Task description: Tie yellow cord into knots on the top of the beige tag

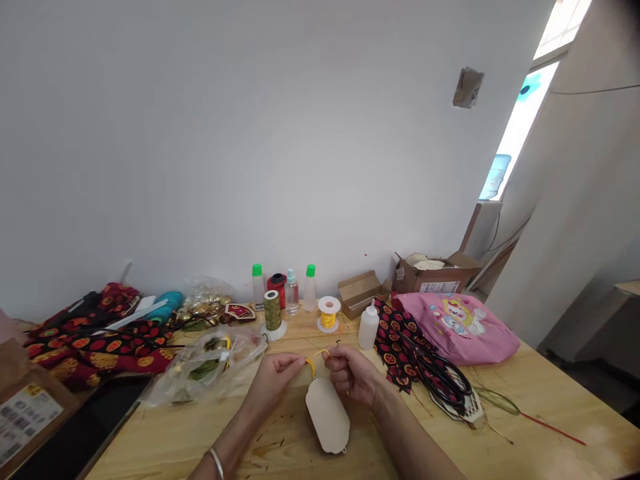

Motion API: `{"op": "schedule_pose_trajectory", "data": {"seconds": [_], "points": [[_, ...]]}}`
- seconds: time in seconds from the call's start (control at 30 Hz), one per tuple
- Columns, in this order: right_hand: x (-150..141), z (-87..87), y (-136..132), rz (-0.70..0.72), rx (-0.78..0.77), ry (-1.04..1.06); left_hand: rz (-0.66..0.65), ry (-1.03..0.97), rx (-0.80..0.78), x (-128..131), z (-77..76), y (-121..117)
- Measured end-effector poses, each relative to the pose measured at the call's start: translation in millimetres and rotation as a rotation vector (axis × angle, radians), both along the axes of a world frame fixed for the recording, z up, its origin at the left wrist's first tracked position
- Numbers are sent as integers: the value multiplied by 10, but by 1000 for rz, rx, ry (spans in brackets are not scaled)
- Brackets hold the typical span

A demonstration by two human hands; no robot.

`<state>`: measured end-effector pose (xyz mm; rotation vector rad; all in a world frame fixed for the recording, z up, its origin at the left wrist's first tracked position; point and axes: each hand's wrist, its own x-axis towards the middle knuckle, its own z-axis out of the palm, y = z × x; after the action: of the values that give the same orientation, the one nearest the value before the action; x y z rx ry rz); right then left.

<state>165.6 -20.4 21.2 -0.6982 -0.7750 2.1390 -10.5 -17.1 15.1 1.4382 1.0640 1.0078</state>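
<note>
My left hand pinches a yellow cord between thumb and fingertips. Close by, my right hand is closed on the same cord, with a short arc of it running between the two hands. Below them lies a beige, elongated piece with scalloped ends, on or just over the table; I cannot tell which. The cord joins its top end at a small loop. A spool of yellow cord stands just behind my hands.
Behind are an olive thread cone, green-capped bottles and a white squeeze bottle. To the right lie a pink bag, black cords and a carton. Leftward are a plastic bag and patterned fabric.
</note>
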Motion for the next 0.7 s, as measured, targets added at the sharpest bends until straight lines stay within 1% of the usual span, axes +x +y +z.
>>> {"op": "schedule_pose_trajectory", "data": {"seconds": [0.13,0.23,0.37,0.43,0.47,0.57,0.6,0.67,0.7], "points": [[-36,-40,2,114,-17,143,50,20,24,-12,-81,66],[-48,-62,0,135,-14,189,48,28,24,-6,-95,80],[-44,-51,-20,115,-6,173,56,-31,-56,34,-61,40],[-55,-38,-34,57,14,106,73,-59,-97,49,-27,10],[-68,-32,-41,10,44,40,78,-74,-113,50,-9,-4],[-132,-17,-64,-208,185,-227,97,-145,-154,27,33,-29],[-155,-14,-71,-252,233,-302,84,-167,-162,15,41,-33],[-192,-17,-82,-299,355,-440,38,-220,-182,-10,52,-37],[-204,-23,-87,-295,424,-501,8,-249,-198,-19,56,-37]]}}
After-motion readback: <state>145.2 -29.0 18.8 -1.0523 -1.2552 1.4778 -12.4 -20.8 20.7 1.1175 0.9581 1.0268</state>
